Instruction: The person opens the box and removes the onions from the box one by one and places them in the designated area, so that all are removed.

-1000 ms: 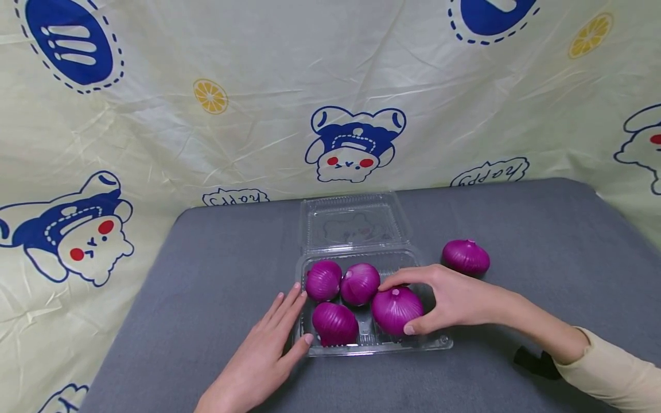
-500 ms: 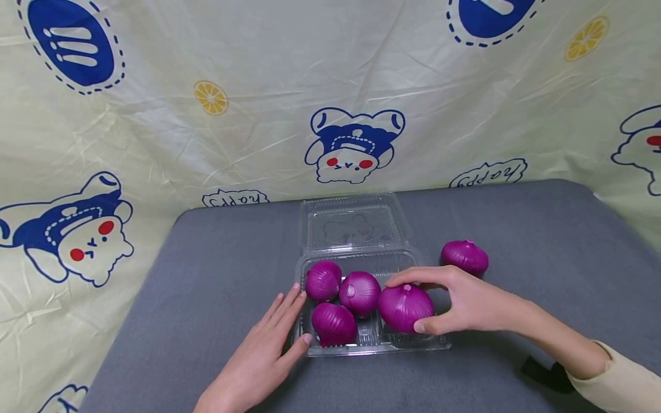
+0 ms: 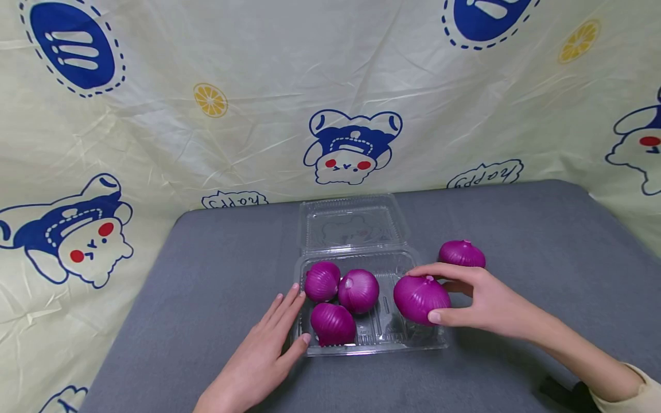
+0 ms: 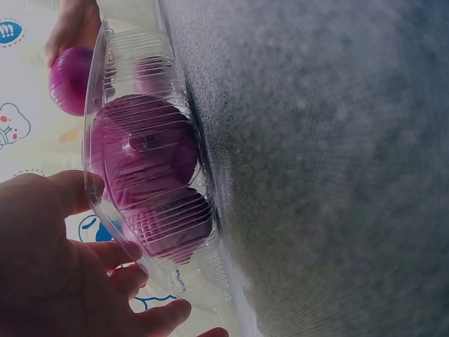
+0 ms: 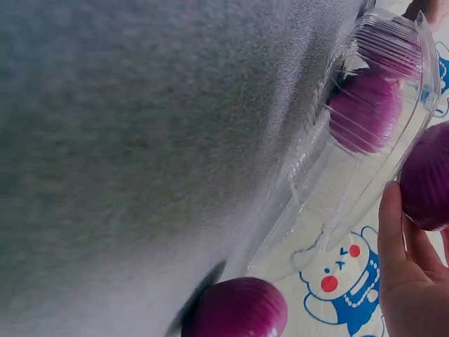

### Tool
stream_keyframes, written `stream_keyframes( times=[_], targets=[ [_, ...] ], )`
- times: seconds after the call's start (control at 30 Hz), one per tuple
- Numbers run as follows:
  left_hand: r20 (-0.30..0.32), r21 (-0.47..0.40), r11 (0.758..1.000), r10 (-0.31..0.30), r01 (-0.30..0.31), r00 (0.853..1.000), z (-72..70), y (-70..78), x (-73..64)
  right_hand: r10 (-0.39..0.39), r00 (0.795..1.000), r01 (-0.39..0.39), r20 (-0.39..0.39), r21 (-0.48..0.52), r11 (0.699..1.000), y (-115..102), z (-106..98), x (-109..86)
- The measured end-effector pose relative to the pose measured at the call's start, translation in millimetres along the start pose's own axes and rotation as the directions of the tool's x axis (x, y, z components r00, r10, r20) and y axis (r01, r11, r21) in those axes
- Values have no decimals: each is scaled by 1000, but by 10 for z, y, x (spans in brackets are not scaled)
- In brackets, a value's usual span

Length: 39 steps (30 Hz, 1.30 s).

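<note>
A clear plastic clamshell box (image 3: 382, 346) lies with its lid folded back. In its left part sit three purple onions: one at the back left (image 3: 322, 281), one beside it (image 3: 358, 291), one at the front left (image 3: 333, 324). My right hand (image 3: 477, 295) grips another onion (image 3: 422, 300) between thumb and fingers, raised over the right side of the box, as the left wrist view shows it above the rim. My left hand (image 3: 263, 341), fingers extended, touches the box's left rim; in the left wrist view its fingertips (image 4: 91, 189) rest along that edge.
One more onion (image 3: 462, 253) lies on the grey cloth-covered table (image 3: 232, 264), to the right of the box and just behind my right hand. The transparent lid (image 3: 353, 223) extends toward the back edge. A printed curtain (image 3: 258, 143) hangs behind the table.
My right hand has lifted the onion and shifted it right, away from the middle onion, which turned slightly. The left hand stays at the box's rim.
</note>
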<state>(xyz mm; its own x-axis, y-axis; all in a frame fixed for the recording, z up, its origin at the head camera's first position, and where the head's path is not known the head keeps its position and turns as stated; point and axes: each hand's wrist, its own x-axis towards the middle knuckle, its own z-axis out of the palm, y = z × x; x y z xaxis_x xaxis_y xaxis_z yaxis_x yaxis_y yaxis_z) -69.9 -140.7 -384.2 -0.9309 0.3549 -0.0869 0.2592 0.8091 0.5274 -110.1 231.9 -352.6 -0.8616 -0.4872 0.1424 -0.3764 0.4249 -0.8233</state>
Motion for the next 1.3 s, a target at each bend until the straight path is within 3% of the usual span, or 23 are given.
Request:
stream_keyframes(
  times=[0.23,0.47,0.73,1.3],
  targets=[
    [13,-3,1000,-18,18,1000,-7,6,11,-23,998,23,-54,11,1000,14,-83,-148],
    [8,-13,1000,-6,6,1000,-9,-2,-1,46,992,-50,-119,-30,998,61,-198,-301],
    [3,-10,1000,-3,3,1000,-2,-8,1,53,979,-77,-198,-121,990,155,-350,-469],
    [23,-6,1000,-25,25,999,-12,1,17,145,930,-230,-338,-226,947,459,-661,-634]
  ],
)
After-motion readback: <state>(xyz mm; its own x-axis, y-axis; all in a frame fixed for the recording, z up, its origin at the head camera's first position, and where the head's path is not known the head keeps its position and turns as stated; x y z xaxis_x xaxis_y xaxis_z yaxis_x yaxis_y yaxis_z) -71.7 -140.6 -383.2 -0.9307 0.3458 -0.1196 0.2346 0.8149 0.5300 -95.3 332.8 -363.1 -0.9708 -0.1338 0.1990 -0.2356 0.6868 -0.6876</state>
